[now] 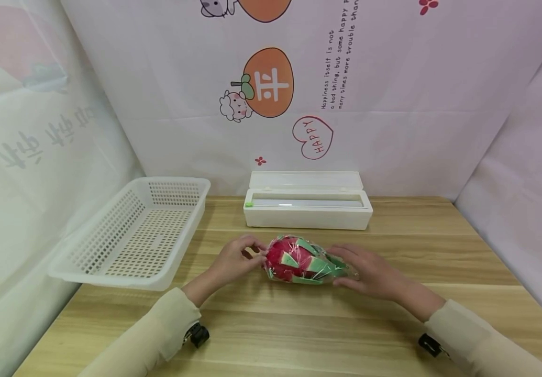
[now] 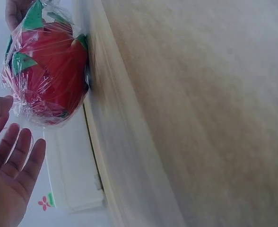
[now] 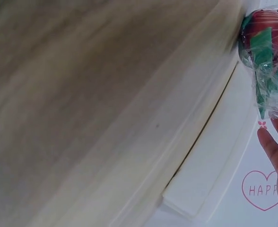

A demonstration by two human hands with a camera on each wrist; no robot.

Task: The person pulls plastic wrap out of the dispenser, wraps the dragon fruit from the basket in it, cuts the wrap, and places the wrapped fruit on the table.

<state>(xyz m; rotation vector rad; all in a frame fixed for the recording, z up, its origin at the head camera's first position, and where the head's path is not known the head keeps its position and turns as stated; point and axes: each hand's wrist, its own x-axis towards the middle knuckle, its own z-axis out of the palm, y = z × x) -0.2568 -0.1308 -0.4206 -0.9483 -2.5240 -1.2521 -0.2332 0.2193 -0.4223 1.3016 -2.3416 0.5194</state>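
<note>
A red dragon fruit with green scales, apparently a model, lies on its side wrapped in clear cling film (image 1: 294, 260). At its rounded left end is my left hand (image 1: 238, 259), thumb and fingertips close to the film. In the left wrist view, this hand's fingers (image 2: 21, 151) are spread and loosely bent, with a gap before most of the fruit. My right hand (image 1: 369, 269) lies by the green pointed end, fingers extended along the film there. The right wrist view shows its fingers (image 3: 271, 146) just beneath the bunched film; exact contact is hard to tell.
Behind the fruit stands a white cling film dispenser box (image 1: 308, 217) with its lid (image 1: 306, 180) raised and a roll inside. A white perforated basket (image 1: 176, 262) sits at the left. Printed white cloth (image 1: 393, 78) walls the table (image 1: 299, 335) at the back and sides.
</note>
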